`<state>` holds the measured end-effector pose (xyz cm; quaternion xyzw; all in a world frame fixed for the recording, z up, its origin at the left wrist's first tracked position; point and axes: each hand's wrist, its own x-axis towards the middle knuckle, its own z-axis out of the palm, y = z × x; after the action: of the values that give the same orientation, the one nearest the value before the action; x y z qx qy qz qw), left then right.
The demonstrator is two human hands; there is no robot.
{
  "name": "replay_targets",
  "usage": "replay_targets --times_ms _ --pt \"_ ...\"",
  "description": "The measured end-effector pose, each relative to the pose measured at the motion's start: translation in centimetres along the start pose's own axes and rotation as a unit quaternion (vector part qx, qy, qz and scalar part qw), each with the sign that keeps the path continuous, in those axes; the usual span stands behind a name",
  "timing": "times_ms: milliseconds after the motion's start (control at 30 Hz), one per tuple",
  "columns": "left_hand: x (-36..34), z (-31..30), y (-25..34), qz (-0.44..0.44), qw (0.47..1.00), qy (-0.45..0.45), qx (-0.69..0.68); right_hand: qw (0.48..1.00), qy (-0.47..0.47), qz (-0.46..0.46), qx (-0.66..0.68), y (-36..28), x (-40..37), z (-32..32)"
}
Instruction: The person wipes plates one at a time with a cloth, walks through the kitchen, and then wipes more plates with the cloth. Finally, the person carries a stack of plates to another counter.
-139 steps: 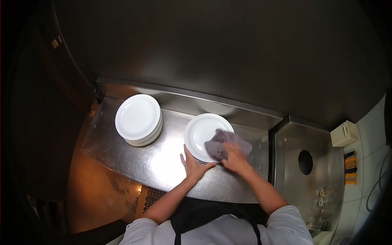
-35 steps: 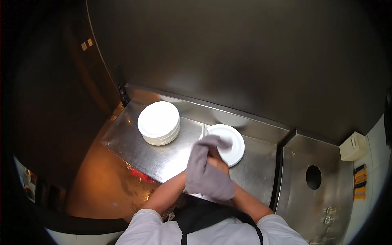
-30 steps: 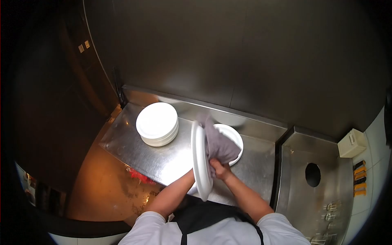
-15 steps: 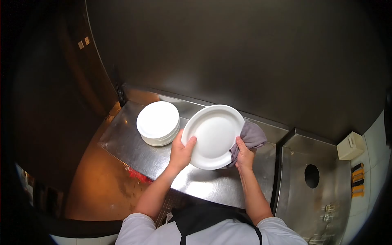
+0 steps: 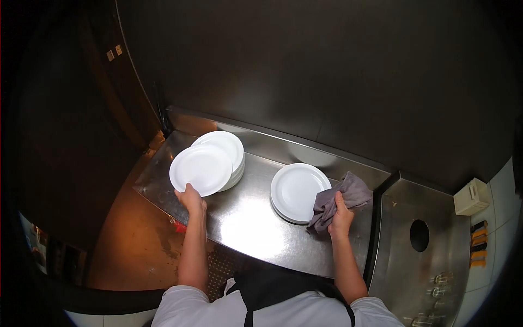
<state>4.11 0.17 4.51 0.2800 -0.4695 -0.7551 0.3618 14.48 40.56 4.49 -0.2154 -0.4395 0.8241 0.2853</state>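
Note:
At the near edge of a white plate [image 5: 200, 169], my left hand [image 5: 192, 199] is closed with the thumb on the rim. That plate overlaps the front left of a stack of white plates [image 5: 231, 146] on the steel counter [image 5: 248, 218]. My right hand [image 5: 341, 219] grips a crumpled purple-grey cloth [image 5: 350, 191], thumb on top. The cloth hangs at the right rim of a second, lower pile of white plates [image 5: 298, 191], covering part of it.
Right of the counter, past a dark gap, is a steel surface with a round hole [image 5: 419, 235]. Several glasses [image 5: 440, 286] stand at its near end. A cream box [image 5: 471, 197] and yellow-and-black objects [image 5: 479, 244] are along the tiled wall. A dark wall rises behind the counter.
My left hand has carried the plate left, from the middle of the counter to the left stack. The right hand has let go of it and moved slightly right with the cloth, uncovering the right pile.

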Motion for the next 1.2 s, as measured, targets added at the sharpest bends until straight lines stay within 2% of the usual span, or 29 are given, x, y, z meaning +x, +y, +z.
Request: replay_targets --times_ms 200,300,367,400,433,500,533,600,633,667,700,733,767,900,933,1000,1033,1067,1200 --pt "0.7 1.5 -1.2 0.022 0.998 0.018 0.056 0.999 -0.034 0.000 -0.004 -0.5 -0.9 1.2" --pt "1.3 2.9 -2.8 0.008 0.994 0.038 0.104 0.998 -0.037 -0.038 -0.018 0.4 -0.4 1.5" --pt "1.4 3.9 -3.7 -0.027 0.985 0.066 0.157 0.987 -0.054 -0.085 -0.124 0.3 -0.1 1.6" --pt "1.4 3.7 -3.0 -0.034 0.982 -0.006 0.185 0.976 -0.062 -0.106 -0.177 0.3 0.0 1.8" --pt "0.8 3.9 -2.9 -0.018 0.963 0.021 0.269 0.939 -0.070 -0.178 -0.287 0.3 0.5 1.7" --pt "-1.6 5.2 -2.1 0.016 0.900 0.071 0.431 0.812 -0.085 -0.310 -0.486 0.5 2.6 1.2" --pt "-3.8 4.6 -2.0 0.130 0.895 0.022 0.427 0.756 -0.120 -0.261 -0.589 0.8 3.7 0.8" --pt "-8.7 2.5 -4.5 0.170 0.929 -0.204 0.257 0.633 -0.162 -0.237 -0.718 2.7 4.7 1.8" --pt "-11.7 1.1 -6.1 0.117 0.893 -0.313 0.303 0.564 -0.183 -0.222 -0.774 4.0 5.1 2.5" --pt "-14.7 -0.3 -7.6 0.068 0.837 -0.418 0.346 0.548 -0.211 -0.178 -0.790 5.5 5.8 3.0" --pt "-17.0 -1.2 -8.7 0.181 0.724 -0.480 0.462 0.559 -0.223 -0.193 -0.775 6.5 5.8 4.2" --pt "-18.6 -0.2 -6.7 0.106 0.689 -0.562 0.444 0.568 -0.235 -0.208 -0.760 7.4 5.7 5.6" --pt "-20.5 0.1 -6.3 0.110 0.629 -0.555 0.533 0.586 -0.271 -0.208 -0.735 8.9 5.9 6.4" --pt "-22.1 0.5 -9.9 0.187 0.717 -0.446 0.501 0.613 -0.435 -0.186 -0.632 11.0 3.1 6.3" --pt "-21.7 1.3 -9.2 0.125 0.685 -0.488 0.526 0.588 -0.466 -0.159 -0.642 9.7 1.7 5.5" --pt "-21.5 -0.1 -12.5 0.232 0.657 -0.484 0.529 0.584 -0.518 -0.079 -0.620 5.1 -0.7 3.7" --pt "-21.5 -0.6 -13.7 0.284 0.640 -0.480 0.529 0.567 -0.524 -0.074 -0.631 4.4 -0.5 1.2" --pt "-21.6 0.2 -10.9 0.163 0.734 -0.456 0.476 0.550 -0.531 -0.068 -0.641 3.4 0.2 -0.9" --pt "-21.8 0.5 -9.6 0.189 0.720 -0.466 0.478 0.519 -0.425 -0.177 -0.720 2.0 4.8 -3.5"
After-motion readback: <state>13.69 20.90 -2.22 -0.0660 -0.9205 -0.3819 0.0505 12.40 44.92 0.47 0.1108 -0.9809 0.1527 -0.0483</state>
